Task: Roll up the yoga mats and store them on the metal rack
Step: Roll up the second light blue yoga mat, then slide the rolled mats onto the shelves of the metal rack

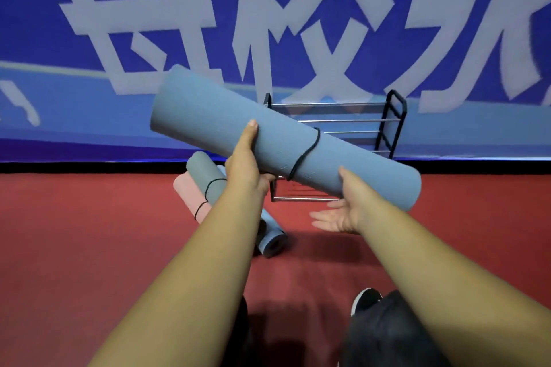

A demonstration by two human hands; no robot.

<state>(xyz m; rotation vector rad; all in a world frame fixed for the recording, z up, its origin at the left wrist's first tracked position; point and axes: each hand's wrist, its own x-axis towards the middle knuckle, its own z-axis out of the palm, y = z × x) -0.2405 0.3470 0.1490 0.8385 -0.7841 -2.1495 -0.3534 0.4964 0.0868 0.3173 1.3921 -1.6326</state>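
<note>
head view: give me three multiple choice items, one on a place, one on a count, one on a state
1. Where is the rack?
a) behind the held mat, by the wall
b) behind the person
c) on the person's lap

2. How many rolled mats lie on the floor?
a) one
b) three
c) five

3. The held mat is
a) spread flat
b) rolled and tied with a black band
c) half unrolled

Answers:
1 a: its shelves show just past the held mat, against the wall.
2 b: a pink mat, a grey mat and a blue mat lie together.
3 b: the band circles the tight roll.
</note>
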